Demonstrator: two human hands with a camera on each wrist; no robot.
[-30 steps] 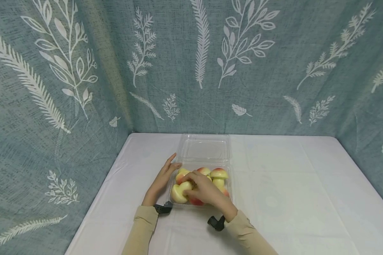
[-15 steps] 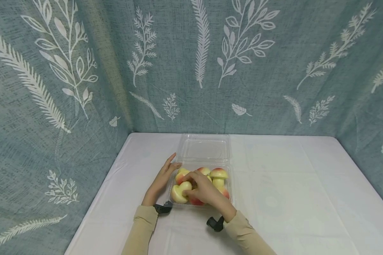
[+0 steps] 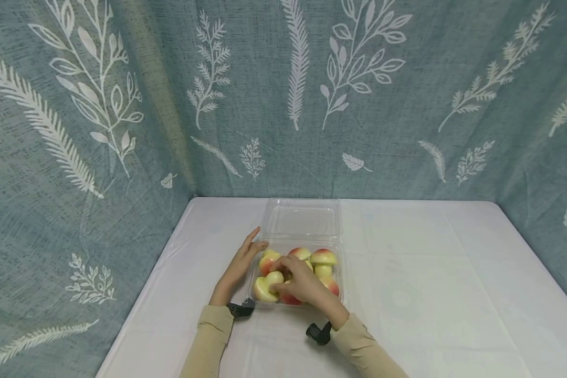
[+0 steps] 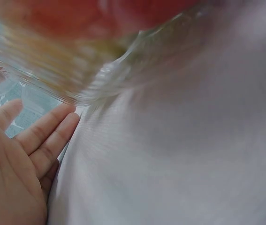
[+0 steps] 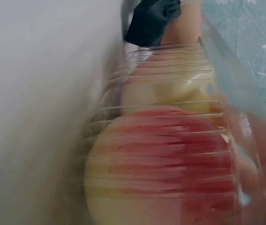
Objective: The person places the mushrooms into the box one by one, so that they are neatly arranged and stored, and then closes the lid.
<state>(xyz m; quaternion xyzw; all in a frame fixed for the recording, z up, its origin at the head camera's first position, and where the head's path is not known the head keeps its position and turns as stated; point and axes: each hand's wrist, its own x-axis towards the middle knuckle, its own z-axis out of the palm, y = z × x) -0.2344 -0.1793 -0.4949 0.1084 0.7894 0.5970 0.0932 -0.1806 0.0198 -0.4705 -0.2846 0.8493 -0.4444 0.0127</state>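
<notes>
A clear plastic clamshell box (image 3: 343,273) holds several yellow toy mushrooms with red-tinged caps. My right hand (image 3: 301,279) reaches in from the right, thumb and fingers curled about a pale yellow mushroom (image 3: 265,290) in the near left corner. Part of the box's contents is hidden beneath this hand. Along the left side lies my left hand (image 3: 239,263), its fingers extended. In the left wrist view, those fingertips meet the ribbed box wall (image 4: 72,77). Through the plastic, the right wrist view shows a red and yellow cap (image 5: 161,164) up close.
The transparent lid (image 3: 302,220) lies folded back behind the box, near the table's far edge. White cloth covers the table (image 3: 420,278). A blue-green leaf-patterned curtain (image 3: 274,100) stands behind and at both sides. Each wrist wears a black camera mount (image 3: 318,333).
Both hands keep almost the same places. The pale yellow mushroom under the right hand has shifted very slightly; the whole view has drifted a little.
</notes>
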